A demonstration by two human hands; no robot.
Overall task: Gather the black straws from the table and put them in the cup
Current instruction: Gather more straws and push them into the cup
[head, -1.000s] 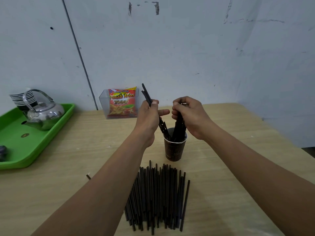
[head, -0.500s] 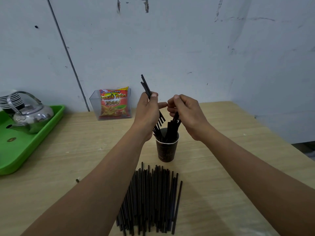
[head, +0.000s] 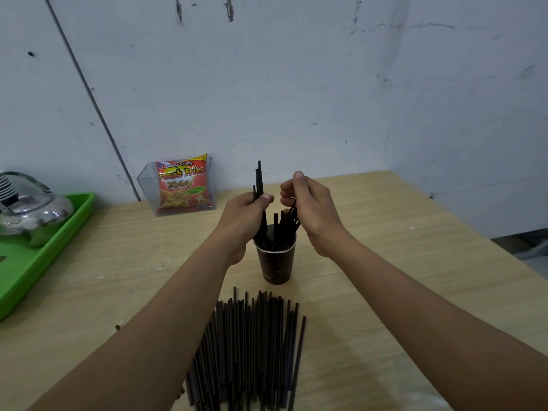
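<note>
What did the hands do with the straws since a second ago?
The left hand tipped its bundle of straws from leaning left to nearly upright, still gripping it over the cup. The right hand stays curled over the straws in the cup. The pile of straws on the table stayed put.

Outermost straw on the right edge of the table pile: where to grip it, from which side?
Pinch the lone straw near its far end, from above and the right: it lies flat, slightly apart from the pile, with bare table on that side.
</note>
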